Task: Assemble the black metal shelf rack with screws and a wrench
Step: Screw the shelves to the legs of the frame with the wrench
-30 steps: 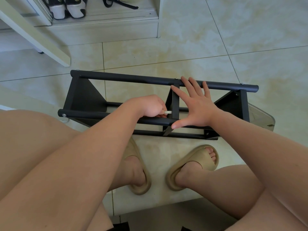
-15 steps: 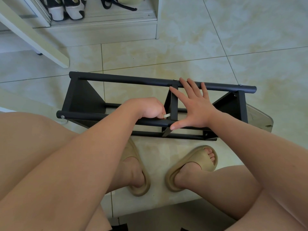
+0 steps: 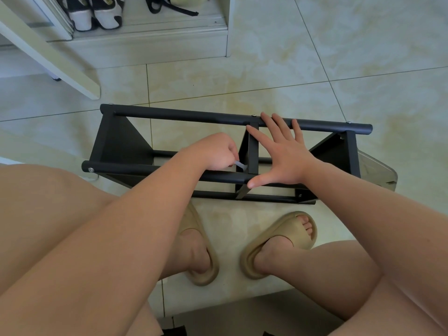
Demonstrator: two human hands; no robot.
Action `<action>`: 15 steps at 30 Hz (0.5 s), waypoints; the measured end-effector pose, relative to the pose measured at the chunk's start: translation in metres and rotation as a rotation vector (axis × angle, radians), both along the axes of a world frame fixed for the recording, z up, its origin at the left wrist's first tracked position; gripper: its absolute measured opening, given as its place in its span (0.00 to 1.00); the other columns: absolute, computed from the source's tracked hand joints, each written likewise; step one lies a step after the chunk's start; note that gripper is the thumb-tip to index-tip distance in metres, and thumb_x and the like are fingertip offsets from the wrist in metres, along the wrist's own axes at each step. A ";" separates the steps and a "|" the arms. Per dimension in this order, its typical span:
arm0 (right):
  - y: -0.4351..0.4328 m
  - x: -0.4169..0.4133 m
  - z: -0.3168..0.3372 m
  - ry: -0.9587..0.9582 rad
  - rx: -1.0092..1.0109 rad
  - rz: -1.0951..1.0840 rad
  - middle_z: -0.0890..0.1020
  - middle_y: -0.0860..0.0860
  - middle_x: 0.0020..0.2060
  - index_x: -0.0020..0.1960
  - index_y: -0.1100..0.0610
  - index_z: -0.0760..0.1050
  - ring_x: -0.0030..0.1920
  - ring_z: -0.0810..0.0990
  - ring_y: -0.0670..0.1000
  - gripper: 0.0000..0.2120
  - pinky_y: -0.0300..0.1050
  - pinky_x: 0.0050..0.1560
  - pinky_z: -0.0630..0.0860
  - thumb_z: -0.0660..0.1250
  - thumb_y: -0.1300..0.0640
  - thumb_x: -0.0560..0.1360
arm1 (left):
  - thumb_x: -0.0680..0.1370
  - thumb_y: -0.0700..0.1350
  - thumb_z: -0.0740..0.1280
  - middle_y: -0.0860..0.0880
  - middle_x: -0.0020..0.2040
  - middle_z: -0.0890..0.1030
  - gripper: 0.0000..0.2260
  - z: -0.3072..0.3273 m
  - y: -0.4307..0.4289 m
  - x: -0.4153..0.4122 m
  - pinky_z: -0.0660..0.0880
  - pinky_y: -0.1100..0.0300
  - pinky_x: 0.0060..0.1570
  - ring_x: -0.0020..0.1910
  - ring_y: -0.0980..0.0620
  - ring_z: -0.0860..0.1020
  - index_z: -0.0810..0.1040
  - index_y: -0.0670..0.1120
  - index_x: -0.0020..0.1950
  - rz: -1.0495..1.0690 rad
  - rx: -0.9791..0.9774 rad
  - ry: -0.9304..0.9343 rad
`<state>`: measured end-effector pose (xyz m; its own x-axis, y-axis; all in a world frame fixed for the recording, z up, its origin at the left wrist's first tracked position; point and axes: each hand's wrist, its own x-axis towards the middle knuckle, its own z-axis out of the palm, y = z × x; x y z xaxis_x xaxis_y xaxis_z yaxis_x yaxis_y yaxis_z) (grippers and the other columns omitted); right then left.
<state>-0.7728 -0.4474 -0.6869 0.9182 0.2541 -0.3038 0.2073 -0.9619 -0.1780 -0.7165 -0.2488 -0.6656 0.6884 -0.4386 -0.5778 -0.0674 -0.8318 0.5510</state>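
The black metal shelf rack (image 3: pixel 169 116) lies on the tiled floor in front of my feet, its long tubes running left to right. My left hand (image 3: pixel 213 151) grips a small silver wrench (image 3: pixel 241 165), whose tip sits at the joint of the near tube and the middle upright. My right hand (image 3: pixel 282 154) lies flat across the rack with fingers spread: fingertips on the far tube, thumb on the near tube, beside the middle upright. Screw heads show at the tube ends.
My two feet in beige slippers (image 3: pixel 278 243) stand just in front of the rack. A white shoe cabinet (image 3: pixel 145 44) with sneakers (image 3: pixel 94 13) is at the back left. A slanted white board (image 3: pixel 55 61) leans at the left. A clear plastic piece (image 3: pixel 378 170) lies behind the rack's right end.
The left hand has shifted the wrench slightly at the middle joint. The right hand keeps its place on the rack.
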 end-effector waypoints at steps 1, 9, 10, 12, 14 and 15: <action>0.000 0.000 0.000 0.000 -0.001 0.001 0.34 0.50 0.81 0.81 0.38 0.37 0.80 0.30 0.54 0.64 0.64 0.76 0.29 0.53 0.11 0.54 | 0.77 0.40 0.65 0.58 0.42 0.78 0.13 0.001 -0.001 0.000 0.68 0.63 0.39 0.43 0.57 0.75 0.79 0.56 0.37 0.017 -0.013 -0.002; 0.000 0.000 0.000 0.002 -0.005 0.001 0.33 0.50 0.80 0.81 0.38 0.37 0.79 0.30 0.54 0.64 0.65 0.76 0.30 0.53 0.12 0.54 | 0.79 0.43 0.67 0.49 0.44 0.85 0.02 -0.008 -0.012 -0.008 0.78 0.60 0.43 0.45 0.56 0.83 0.80 0.47 0.49 0.457 -0.252 0.302; 0.000 0.000 0.000 0.003 -0.005 0.000 0.33 0.50 0.80 0.81 0.38 0.37 0.79 0.30 0.54 0.64 0.65 0.76 0.30 0.53 0.12 0.54 | 0.79 0.42 0.67 0.49 0.43 0.85 0.02 -0.009 -0.012 -0.009 0.78 0.60 0.43 0.44 0.56 0.83 0.80 0.47 0.49 0.468 -0.248 0.292; 0.001 0.000 0.000 0.003 -0.004 0.000 0.34 0.50 0.80 0.81 0.38 0.37 0.79 0.30 0.54 0.64 0.65 0.76 0.30 0.53 0.12 0.53 | 0.78 0.41 0.69 0.49 0.41 0.85 0.03 -0.010 -0.013 -0.010 0.77 0.61 0.41 0.41 0.57 0.83 0.80 0.48 0.47 0.481 -0.247 0.234; 0.000 0.000 0.000 0.003 -0.003 0.000 0.34 0.50 0.80 0.81 0.38 0.37 0.79 0.30 0.54 0.64 0.65 0.76 0.30 0.53 0.12 0.54 | 0.77 0.40 0.70 0.48 0.42 0.85 0.04 -0.011 -0.015 -0.012 0.77 0.60 0.42 0.41 0.55 0.83 0.80 0.49 0.44 0.490 -0.240 0.176; 0.000 0.000 0.000 0.003 -0.004 0.000 0.34 0.50 0.80 0.81 0.38 0.37 0.79 0.30 0.54 0.64 0.65 0.76 0.30 0.54 0.12 0.54 | 0.77 0.40 0.70 0.47 0.43 0.85 0.05 -0.010 -0.016 -0.013 0.77 0.59 0.45 0.43 0.53 0.83 0.80 0.49 0.44 0.495 -0.234 0.157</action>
